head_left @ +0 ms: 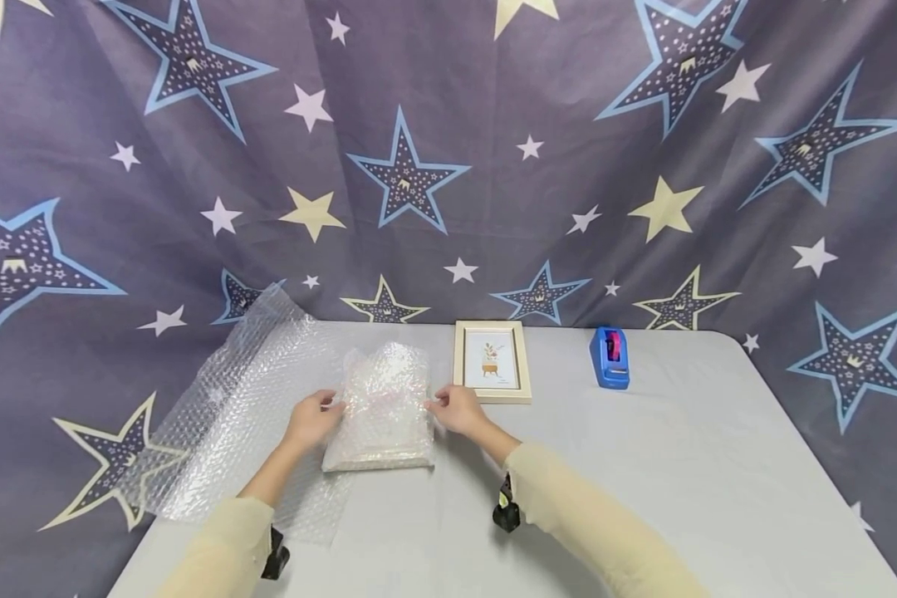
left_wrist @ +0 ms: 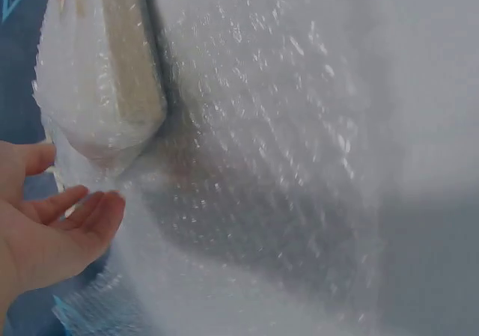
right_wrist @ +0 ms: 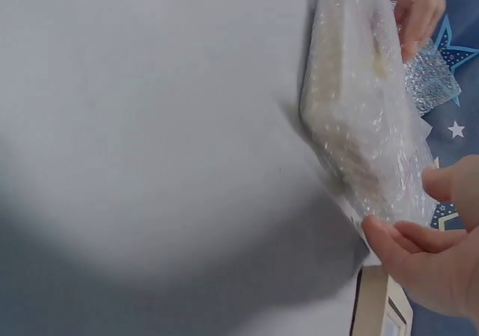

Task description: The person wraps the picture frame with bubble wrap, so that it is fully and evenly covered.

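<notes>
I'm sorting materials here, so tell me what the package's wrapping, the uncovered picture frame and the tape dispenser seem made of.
Wrapping: clear, glossy plastic bubble wrap; light glints off its bumpy surface.
Picture frame: probably wood or a wood-look material, fairly matt, judging by its pale, cream-coloured border; no grain discernible.
Tape dispenser: likely hard plastic, with a smooth-looking blue shell.

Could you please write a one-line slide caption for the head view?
Left hand and right hand at either side of a bubble-wrapped package, near a framed picture.
</notes>
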`<act>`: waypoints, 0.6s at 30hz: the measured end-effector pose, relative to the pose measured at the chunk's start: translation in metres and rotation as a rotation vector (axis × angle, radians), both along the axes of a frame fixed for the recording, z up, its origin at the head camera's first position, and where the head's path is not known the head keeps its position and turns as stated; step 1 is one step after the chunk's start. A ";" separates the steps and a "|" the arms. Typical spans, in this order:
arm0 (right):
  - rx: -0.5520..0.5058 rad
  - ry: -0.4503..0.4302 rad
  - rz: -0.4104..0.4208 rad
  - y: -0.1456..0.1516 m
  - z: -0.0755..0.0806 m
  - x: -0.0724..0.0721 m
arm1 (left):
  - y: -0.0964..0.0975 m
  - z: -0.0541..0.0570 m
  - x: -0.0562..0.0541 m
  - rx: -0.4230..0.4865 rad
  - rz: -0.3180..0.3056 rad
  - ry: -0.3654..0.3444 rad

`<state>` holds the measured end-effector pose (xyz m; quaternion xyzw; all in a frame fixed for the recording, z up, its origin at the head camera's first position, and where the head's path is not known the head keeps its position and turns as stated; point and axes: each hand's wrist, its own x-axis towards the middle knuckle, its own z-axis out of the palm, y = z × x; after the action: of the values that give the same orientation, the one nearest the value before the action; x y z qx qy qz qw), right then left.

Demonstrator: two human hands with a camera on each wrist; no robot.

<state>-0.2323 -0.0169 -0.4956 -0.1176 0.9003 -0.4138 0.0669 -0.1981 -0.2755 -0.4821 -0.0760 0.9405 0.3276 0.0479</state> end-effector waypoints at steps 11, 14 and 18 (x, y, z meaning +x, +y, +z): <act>-0.140 -0.230 -0.122 -0.010 -0.010 -0.002 | -0.001 -0.012 -0.003 0.115 0.118 -0.034; -0.205 -0.252 -0.160 -0.013 -0.010 -0.001 | 0.001 -0.013 -0.003 0.120 0.140 -0.017; -0.308 -0.302 -0.227 -0.016 -0.009 0.002 | 0.003 -0.011 -0.001 0.132 0.158 -0.003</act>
<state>-0.2304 -0.0332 -0.5046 0.0387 0.8139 -0.5638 0.1352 -0.1996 -0.2730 -0.4933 -0.1471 0.9080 0.3914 0.0284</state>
